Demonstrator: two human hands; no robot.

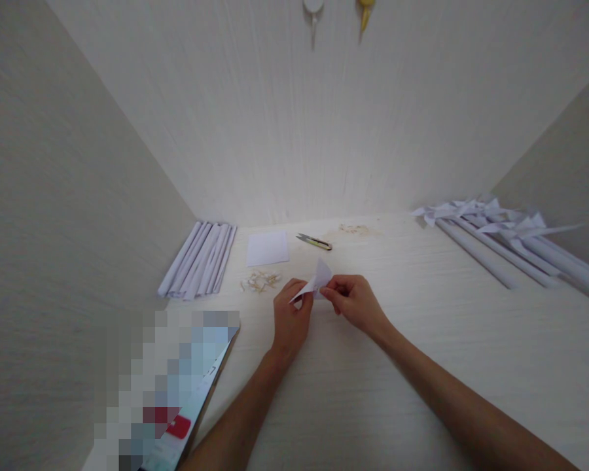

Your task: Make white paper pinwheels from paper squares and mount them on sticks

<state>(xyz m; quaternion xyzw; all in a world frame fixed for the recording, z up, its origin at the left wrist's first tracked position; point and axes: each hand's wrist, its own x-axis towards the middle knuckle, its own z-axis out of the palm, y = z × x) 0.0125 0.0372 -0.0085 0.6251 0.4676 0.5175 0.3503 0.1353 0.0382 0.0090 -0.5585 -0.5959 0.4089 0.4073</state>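
Wht wood-grain worktop (525, 347). R end: long wht rolled-paper tubes w/ pointed folded-paper tops (505, 252), piled. L end: plain wht rolled-paper tubes (199, 261), side by side. Ctr: L hand (292, 314) grip closed on folded wht paper piece (319, 278); R hand (353, 297) grip pinching its R edge. Beyond: flat wht paper sheet (267, 248), yellowish metal snips (316, 243). Nr L hand: slim pale sticks (261, 282), heaped.

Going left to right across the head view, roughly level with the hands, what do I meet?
White rolled-paper tubes, scattered small tan-and-white sticks, bare left hand, bent white paper, bare right hand, white tubes with pointed paper pieces.
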